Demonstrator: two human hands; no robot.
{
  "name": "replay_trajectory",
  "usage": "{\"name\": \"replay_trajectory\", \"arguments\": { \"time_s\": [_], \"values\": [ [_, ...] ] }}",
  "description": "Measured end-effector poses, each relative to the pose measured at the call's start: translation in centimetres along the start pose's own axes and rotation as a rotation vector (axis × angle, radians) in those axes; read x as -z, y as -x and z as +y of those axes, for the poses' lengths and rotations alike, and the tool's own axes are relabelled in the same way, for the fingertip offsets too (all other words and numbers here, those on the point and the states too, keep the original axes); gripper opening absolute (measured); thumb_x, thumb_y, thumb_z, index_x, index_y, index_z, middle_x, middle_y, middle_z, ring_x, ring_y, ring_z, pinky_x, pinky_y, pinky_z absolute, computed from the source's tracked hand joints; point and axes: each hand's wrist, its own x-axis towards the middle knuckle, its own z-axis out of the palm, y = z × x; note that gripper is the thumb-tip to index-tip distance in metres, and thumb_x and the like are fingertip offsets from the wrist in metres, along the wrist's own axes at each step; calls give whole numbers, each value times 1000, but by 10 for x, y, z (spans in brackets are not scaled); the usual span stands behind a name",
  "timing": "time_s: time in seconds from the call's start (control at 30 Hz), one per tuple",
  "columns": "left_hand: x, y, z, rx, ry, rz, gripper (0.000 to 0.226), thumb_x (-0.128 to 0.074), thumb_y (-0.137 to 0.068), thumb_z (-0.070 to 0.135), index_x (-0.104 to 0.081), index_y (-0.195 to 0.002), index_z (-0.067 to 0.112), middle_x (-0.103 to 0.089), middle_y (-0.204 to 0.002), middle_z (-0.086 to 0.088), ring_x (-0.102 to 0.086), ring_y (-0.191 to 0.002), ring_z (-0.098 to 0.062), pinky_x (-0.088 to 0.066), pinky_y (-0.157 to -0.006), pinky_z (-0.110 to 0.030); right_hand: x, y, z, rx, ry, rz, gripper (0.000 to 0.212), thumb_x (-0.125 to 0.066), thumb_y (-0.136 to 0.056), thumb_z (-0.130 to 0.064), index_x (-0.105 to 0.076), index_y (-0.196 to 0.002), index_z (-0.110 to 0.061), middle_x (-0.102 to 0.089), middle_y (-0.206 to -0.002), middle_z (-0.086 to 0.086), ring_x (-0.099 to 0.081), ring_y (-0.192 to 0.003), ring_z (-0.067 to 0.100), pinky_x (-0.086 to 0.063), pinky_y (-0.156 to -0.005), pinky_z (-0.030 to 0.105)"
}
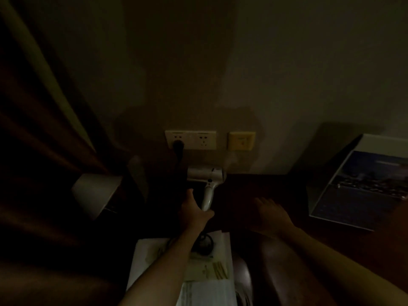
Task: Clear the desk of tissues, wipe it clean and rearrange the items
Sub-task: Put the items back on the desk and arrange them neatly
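Seemingly rearranging, the left hand (194, 214) curls its fingers round the dryer (207, 180) handle, while the right hand (272, 215) lies beside it with fingers straight; next, it likely needs placing neatly.

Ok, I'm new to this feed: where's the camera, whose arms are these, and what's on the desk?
There is one camera, worn on a person's head, looking down at their bare arms. The left hand grips the handle of a white hair dryer on the dark desk. The right hand is open and holds nothing. A lamp shade sits to the left, a leaning picture card to the right, and papers lie nearest. The picture is very dim.
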Motion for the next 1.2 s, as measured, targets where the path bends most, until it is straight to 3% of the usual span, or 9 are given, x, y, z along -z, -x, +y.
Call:
{"name": "replay_trajectory", "arguments": {
  "time_s": [0.3,0.67,0.87,1.07,1.2],
  "values": [
    [-86,-32,38,46,-26,-77,97,-82,-74,20,-23,-151,16,-45,-143,-13,-51,-126,-30,-46,-94,-38,-9,-26,54,-45,-45,-47,85,-62,-84,-53,-19,-150,-21,-27,-153,4,-28,-139,26,-27,-112,39],
    [-141,-39,40,114,-40,-56,90,-81,-73,22,-29,-146,14,-52,-134,-15,-57,-116,-34,-50,-91,-42,-39,-40,93,-95,-139,-51,86,-67,-80,-52,-24,-148,-23,-29,-152,4,-29,-139,25,-32,-111,41],
    [-149,-37,39,108,-110,-67,86,-78,-79,21,-25,-146,12,-40,-141,-17,-50,-123,-35,-47,-95,-44,-49,-39,94,-75,-142,-57,85,-66,-80,-53,-24,-148,-21,-32,-150,4,-31,-137,25,-34,-108,39],
    [-134,-28,37,127,-182,-135,101,-76,-80,35,-9,-153,14,-31,-149,-17,-39,-133,-37,-41,-104,-48,-45,-23,92,-79,-143,-51,87,-64,-81,-54,-22,-149,-21,-29,-152,4,-30,-138,26,-31,-109,41],
    [-94,-16,27,-1,-200,-123,86,-71,-85,34,-20,-151,14,-35,-145,-15,-41,-131,-32,-43,-102,-43,-40,-5,79,-51,-142,-23,86,-64,-82,-53,-21,-149,-22,-28,-152,4,-29,-138,25,-32,-109,41]
  ]
}}
